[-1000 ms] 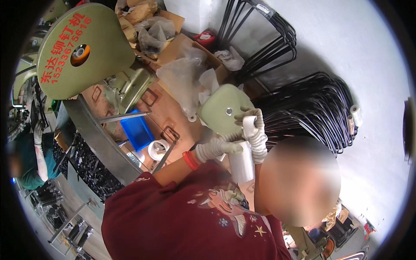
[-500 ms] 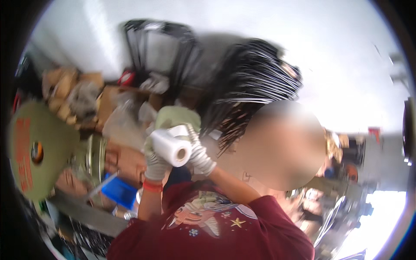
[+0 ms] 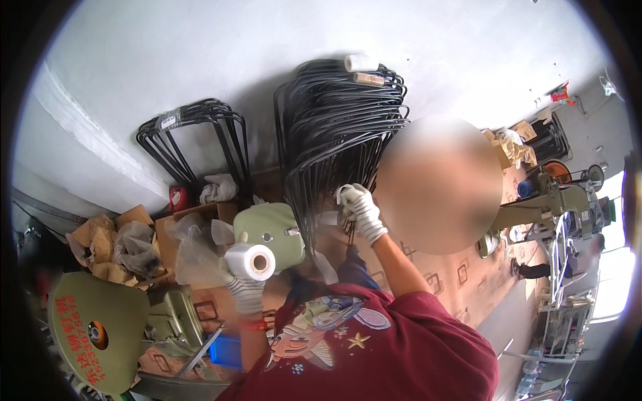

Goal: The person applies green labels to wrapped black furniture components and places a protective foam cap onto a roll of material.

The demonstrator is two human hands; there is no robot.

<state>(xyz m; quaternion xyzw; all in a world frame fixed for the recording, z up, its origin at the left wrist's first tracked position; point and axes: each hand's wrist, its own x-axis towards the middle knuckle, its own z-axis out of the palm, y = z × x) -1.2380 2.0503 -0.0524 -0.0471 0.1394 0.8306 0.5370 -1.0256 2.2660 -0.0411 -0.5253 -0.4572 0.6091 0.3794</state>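
My left hand [image 3: 243, 289], in a striped white glove, is closed round a roll of clear plastic film [image 3: 239, 256], with the roll's round end and brown core showing. My right hand [image 3: 363, 212], gloved in white too, is raised with curled fingers in front of a tall stack of bent black metal tube frames [image 3: 334, 123]. Whether it grips a frame or a bit of film is too small to make out. Behind the roll stands a green machine cover [image 3: 279, 234] with a round hole.
Left of the big stack, a smaller bundle of black frames [image 3: 175, 144] leans against the wall. Cardboard boxes [image 3: 167, 240] with plastic bags are at left, beside a green machine disc [image 3: 73, 321]. A blue bin [image 3: 225, 351] sits low. Another person [image 3: 545, 270] is at far right.
My right hand has left the roll and moved right, toward the tall stack of frames. The roll stays in my left hand. The view has turned, showing more of the room at right.
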